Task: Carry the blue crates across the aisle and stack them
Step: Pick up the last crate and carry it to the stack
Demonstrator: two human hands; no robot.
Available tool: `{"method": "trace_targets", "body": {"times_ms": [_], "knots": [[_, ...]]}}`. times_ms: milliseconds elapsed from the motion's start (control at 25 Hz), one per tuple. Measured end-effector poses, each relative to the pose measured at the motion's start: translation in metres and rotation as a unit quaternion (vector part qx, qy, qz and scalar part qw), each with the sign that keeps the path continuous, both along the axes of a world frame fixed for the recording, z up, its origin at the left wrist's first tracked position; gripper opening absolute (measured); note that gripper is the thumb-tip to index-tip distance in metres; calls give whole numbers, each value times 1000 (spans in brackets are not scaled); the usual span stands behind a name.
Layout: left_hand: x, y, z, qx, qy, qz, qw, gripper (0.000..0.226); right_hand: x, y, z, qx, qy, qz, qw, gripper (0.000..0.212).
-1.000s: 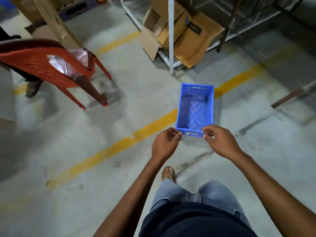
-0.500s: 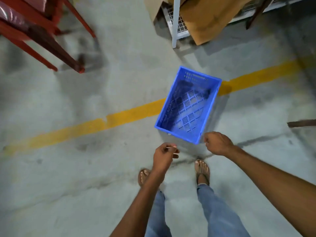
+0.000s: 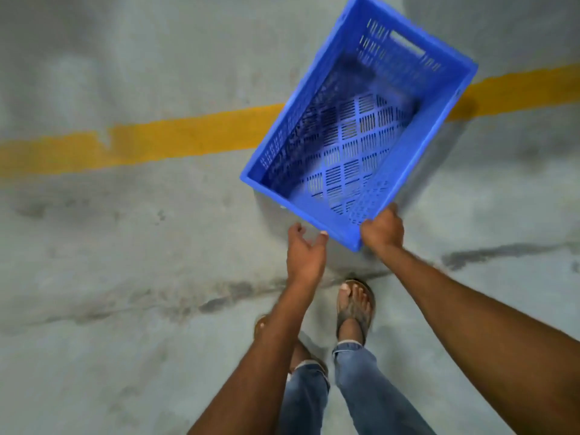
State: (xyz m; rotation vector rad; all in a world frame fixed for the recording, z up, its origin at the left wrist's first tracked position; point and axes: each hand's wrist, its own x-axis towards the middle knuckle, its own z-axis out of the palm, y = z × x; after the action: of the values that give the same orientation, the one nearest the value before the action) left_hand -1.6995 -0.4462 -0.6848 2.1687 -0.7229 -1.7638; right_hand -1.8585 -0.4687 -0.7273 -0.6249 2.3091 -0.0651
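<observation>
One empty blue crate [image 3: 361, 136] with slotted walls and floor sits askew in front of me, its far end over the yellow floor line. My right hand [image 3: 383, 230] is closed around the near right corner of its rim. To the left of that corner, my left hand [image 3: 306, 252] has its fingers spread, the fingertips just reaching the near rim without gripping it. I cannot tell whether the crate rests on the floor or hangs just above it. No other crate is in view.
The grey concrete floor carries a yellow painted line [image 3: 172, 139] running left to right. A dark crack [image 3: 502, 251] crosses the floor near my sandalled feet [image 3: 356, 306], which stand just behind the crate.
My view has dropped towards the floor, so the red chair and shelving are out of sight. The crate is lower and turned askew. My left hand has let go of the rim; my right still holds it.
</observation>
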Motion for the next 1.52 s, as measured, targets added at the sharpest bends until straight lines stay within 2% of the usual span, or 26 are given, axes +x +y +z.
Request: {"method": "trace_targets", "body": {"times_ms": [120, 200, 320, 400, 480, 600, 680, 760, 840, 960, 1080, 1200, 1360, 1440, 1520], "knots": [[21, 13, -31, -43, -138, 42, 989, 48, 64, 68, -10, -5, -111, 127, 986, 46], [47, 19, -40, -50, -204, 64, 976, 34, 88, 94, -2, 12, -128, 193, 973, 35], [90, 19, -41, -89, -242, 74, 963, 34, 73, 66, 5, -124, -34, 190, 973, 21], [105, 8, -47, -121, -265, 32, 956, 45, 36, 23, 3, -219, 53, 208, 952, 27], [101, -10, -57, -124, -265, 15, 956, 61, -7, -22, -2, -252, 116, 193, 941, 41], [70, -36, -56, -99, -254, 52, 961, 80, -69, -75, -11, -201, 204, 188, 939, 74], [59, -46, -62, -68, -269, 102, 955, 83, -96, -95, -23, -108, 201, 176, 957, 92], [56, -44, -69, -60, -293, 110, 948, 79, -107, -102, -35, -31, 175, 172, 969, 103], [60, -42, -71, -60, -291, 80, 952, 73, -112, -104, -37, -21, 178, 156, 971, 97], [78, -45, -72, -28, -278, 27, 960, 64, -122, -109, -29, -9, 153, 92, 984, 69], [101, -50, -39, 10, -288, 23, 957, 48, -132, -101, -8, -20, 82, 9, 996, 59], [136, -41, 16, 32, -314, 47, 948, 42, -120, -84, 52, -32, 46, -46, 997, 40], [181, -16, 106, 33, -323, 52, 945, 45, -98, -53, 152, 30, -3, 20, 999, 24], [192, -2, 158, 11, -357, 35, 933, 50, -77, -39, 195, 28, -5, 41, 999, 18], [198, 17, 212, -6, -403, 26, 915, 54, -48, -27, 234, 26, 3, 90, 996, 31]]}}
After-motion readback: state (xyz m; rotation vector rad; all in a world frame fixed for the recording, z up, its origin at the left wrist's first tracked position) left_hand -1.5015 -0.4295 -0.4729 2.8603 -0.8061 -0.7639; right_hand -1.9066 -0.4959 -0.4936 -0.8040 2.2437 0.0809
